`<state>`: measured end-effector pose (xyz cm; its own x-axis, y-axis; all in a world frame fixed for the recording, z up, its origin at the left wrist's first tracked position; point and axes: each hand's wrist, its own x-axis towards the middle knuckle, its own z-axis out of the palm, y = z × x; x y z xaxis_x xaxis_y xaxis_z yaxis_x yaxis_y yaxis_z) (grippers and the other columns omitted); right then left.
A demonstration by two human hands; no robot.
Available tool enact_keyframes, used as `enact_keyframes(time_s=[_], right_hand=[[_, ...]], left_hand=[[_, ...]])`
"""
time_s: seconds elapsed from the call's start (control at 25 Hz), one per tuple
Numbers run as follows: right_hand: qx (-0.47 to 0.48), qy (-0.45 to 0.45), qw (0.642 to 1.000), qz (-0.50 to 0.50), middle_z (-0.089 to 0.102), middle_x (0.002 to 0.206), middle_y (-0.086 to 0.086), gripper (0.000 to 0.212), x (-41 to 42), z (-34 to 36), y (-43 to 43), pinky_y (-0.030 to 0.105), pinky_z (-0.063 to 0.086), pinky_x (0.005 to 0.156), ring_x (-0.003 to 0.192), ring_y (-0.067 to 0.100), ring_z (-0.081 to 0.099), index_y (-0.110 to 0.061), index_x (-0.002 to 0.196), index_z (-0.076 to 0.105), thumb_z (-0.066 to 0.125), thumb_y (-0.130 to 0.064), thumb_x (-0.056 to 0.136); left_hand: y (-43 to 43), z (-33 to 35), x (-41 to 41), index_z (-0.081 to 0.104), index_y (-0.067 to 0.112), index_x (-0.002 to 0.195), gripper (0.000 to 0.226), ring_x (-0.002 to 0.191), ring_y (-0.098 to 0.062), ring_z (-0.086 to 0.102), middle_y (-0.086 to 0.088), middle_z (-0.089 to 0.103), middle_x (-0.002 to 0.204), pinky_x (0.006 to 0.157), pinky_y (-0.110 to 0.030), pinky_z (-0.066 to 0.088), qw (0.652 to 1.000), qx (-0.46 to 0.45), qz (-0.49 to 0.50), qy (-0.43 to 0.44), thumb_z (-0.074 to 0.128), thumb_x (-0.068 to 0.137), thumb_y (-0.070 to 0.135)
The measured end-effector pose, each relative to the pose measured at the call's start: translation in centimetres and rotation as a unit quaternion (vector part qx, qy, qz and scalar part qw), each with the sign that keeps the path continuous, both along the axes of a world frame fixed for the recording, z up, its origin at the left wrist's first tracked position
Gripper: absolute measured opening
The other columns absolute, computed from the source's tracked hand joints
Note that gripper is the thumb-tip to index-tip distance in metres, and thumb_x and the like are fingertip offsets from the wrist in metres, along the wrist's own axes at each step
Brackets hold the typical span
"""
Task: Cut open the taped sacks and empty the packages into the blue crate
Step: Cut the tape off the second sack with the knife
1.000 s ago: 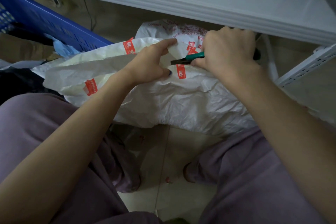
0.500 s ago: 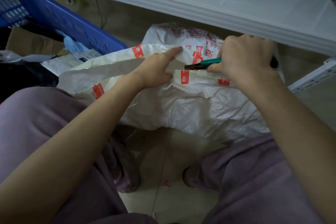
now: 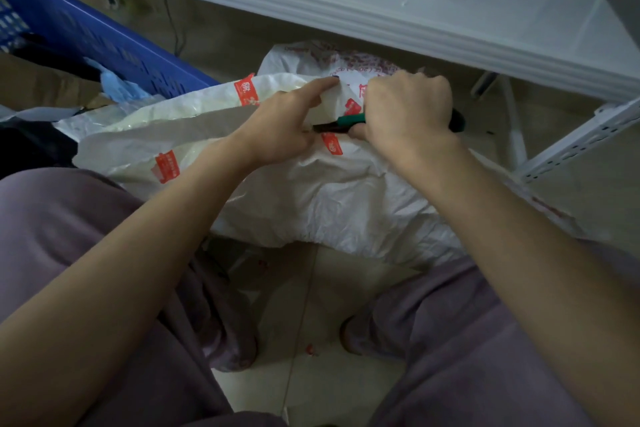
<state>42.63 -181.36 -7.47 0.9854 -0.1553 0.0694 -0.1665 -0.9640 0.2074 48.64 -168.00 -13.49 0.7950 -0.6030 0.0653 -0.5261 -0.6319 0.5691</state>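
Note:
A white woven sack [image 3: 322, 198] with red tape strips lies on the floor between my knees. My left hand [image 3: 280, 128] pinches a flap of the sack's top edge, index finger stretched over it. My right hand [image 3: 408, 107] grips a green-handled utility knife [image 3: 346, 121], whose dark blade points left into the taped seam right beside my left thumb. The seam gapes open to the left, showing pale contents. The blue crate [image 3: 104, 42] stands at the upper left behind the sack, with packages and a brown box inside.
A white metal shelf [image 3: 381, 0] overhangs the sack at the top, with a clear plastic wrapper on it. A perforated shelf upright [image 3: 571, 146] runs at the right. My purple-trousered legs fill the lower view, with tiled floor between them.
The knife has moved left along the seam toward my left hand. My left hand has lifted the sack's flap a little higher. The view has shifted slightly.

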Motion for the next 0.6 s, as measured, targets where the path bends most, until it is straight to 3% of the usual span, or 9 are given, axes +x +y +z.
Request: enact_keyframes(time_s=[0.16,0.28,0.36,0.48,0.52,0.6], right_hand=[[0.027,0.013,0.999,-0.034,0.056,0.090,0.011,0.050,-0.7,1.7,-2.3,0.033,0.031,0.070,0.083,0.030,0.052,-0.015,0.108,0.063,0.068,-0.056,0.078],[0.077,0.025,0.995,-0.064,0.064,0.090,0.008,0.055,-1.3,2.2,-4.6,0.031,0.034,0.069,0.085,0.030,0.057,-0.019,0.105,0.068,0.068,-0.064,0.072],[0.200,0.021,0.977,-0.076,0.067,0.077,0.008,0.051,-1.8,2.6,-6.3,0.029,0.035,0.062,0.077,0.026,0.061,-0.017,0.090,0.073,0.067,-0.065,0.072],[0.416,-0.063,0.900,-0.114,0.060,0.063,0.007,0.067,-2.3,2.7,-7.7,0.029,0.038,0.059,0.060,0.020,0.054,-0.003,0.079,0.067,0.071,-0.067,0.060],[0.434,-0.072,0.890,-0.122,0.058,0.063,0.006,0.072,-2.1,2.5,-7.9,0.030,0.038,0.060,0.060,0.019,0.053,0.000,0.080,0.064,0.073,-0.067,0.054],[0.425,-0.026,0.895,-0.135,0.055,0.062,0.003,0.062,-1.7,2.0,-7.6,0.029,0.036,0.058,0.055,0.016,0.050,-0.007,0.076,0.062,0.080,-0.062,0.054]], left_hand=[[0.9,-0.7,1.2,0.028,0.020,0.146,0.076,0.129,-0.020,0.044,-0.010,0.049,0.136,0.097,-0.026,0.036,1.000,-0.001,0.030,-0.002,0.055,0.079,-0.004],[0.7,-1.0,1.6,0.029,0.019,0.145,0.076,0.130,-0.021,0.043,-0.011,0.048,0.137,0.100,-0.030,0.037,0.999,-0.009,0.033,0.003,0.056,0.078,-0.005],[0.8,-0.8,2.0,0.030,0.017,0.144,0.076,0.131,-0.021,0.042,-0.011,0.047,0.138,0.102,-0.031,0.039,0.997,-0.037,0.057,0.024,0.056,0.077,-0.007],[0.7,0.4,2.0,0.030,0.018,0.144,0.079,0.126,-0.019,0.047,-0.007,0.049,0.135,0.097,-0.030,0.046,0.983,-0.131,0.032,0.122,0.056,0.074,-0.009],[0.6,1.1,1.8,0.031,0.020,0.144,0.080,0.124,-0.017,0.049,-0.006,0.051,0.133,0.092,-0.027,0.048,0.977,-0.160,0.010,0.138,0.056,0.072,-0.006],[0.5,2.0,1.4,0.035,0.026,0.140,0.081,0.118,-0.016,0.054,-0.010,0.055,0.126,0.086,-0.028,0.052,0.969,-0.199,-0.020,0.142,0.053,0.064,0.003]])
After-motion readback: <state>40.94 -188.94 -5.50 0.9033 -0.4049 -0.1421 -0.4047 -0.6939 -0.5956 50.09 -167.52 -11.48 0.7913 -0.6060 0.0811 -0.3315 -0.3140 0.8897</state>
